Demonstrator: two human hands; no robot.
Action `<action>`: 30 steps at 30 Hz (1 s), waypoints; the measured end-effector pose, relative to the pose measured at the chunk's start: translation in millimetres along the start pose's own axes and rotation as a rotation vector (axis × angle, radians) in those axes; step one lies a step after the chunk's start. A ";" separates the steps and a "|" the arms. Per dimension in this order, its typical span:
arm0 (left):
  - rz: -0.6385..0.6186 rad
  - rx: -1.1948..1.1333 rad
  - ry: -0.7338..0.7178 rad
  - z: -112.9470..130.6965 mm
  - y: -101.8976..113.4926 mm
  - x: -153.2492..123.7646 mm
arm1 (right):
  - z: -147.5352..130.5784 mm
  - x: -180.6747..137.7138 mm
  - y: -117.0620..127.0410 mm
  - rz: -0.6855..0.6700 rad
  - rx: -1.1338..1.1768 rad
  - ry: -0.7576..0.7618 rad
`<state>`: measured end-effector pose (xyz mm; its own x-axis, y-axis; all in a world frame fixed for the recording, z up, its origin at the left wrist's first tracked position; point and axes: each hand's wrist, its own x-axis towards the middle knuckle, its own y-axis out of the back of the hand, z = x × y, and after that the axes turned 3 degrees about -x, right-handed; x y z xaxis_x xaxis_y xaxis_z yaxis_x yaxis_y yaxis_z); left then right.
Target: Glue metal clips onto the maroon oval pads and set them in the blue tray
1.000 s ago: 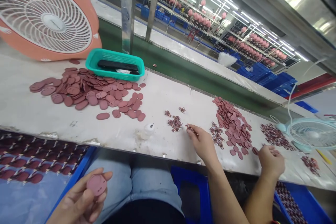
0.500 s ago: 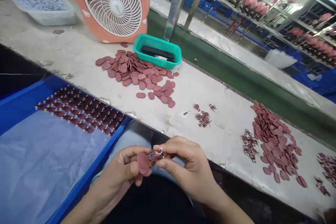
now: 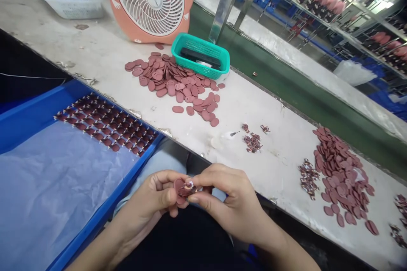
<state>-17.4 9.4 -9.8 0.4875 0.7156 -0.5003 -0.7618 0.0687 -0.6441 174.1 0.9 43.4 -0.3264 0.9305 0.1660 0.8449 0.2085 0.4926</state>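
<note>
My left hand [image 3: 159,194] pinches a reddish-brown oval disc [image 3: 178,198] by its edge, just in front of my lap. Close against it, my right hand [image 3: 224,201] grips a small reddish-brown piece with shiny bits [image 3: 190,187] between thumb and fingers. The small piece lies over the disc's face, and whether the two are joined I cannot tell. On the bench ahead, a pile of similar oval discs [image 3: 178,80] spreads below a green basket [image 3: 201,56]. A little heap of small shiny pieces [image 3: 253,142] sits nearer my right hand.
At left stands a blue tray [image 3: 41,258] holding rows of finished-looking dark red pieces [image 3: 108,123] on a sheet. An orange fan [image 3: 127,21] and a white tub [image 3: 76,10] stand at the back. More discs [image 3: 343,173] pile up at right. A fine-tipped bottle [image 3: 222,136] is on the bench.
The small shiny piece and the disc have come together; before, they were slightly apart, with the disc facing me more fully. The view has shifted a little, moving the bench items right.
</note>
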 end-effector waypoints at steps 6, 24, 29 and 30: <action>0.006 -0.012 0.009 -0.1 0.8 -0.2 | 0.4 2.4 2.7 -0.036 -0.015 0.041; 0.049 -0.115 0.036 -5.2 0.4 -1.2 | 2.0 3.4 -0.2 -0.042 -0.106 0.179; 0.062 -0.133 0.056 -7.3 0.4 -0.9 | 3.6 2.9 -3.7 -0.018 -0.102 0.215; 0.063 -0.132 0.055 -7.7 0.7 -1.2 | 3.8 2.7 -4.5 -0.009 -0.101 0.220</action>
<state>-15.2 3.3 -14.1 0.4659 0.6758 -0.5712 -0.7307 -0.0702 -0.6791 171.0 3.7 38.4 -0.4273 0.8385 0.3382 0.7987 0.1749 0.5757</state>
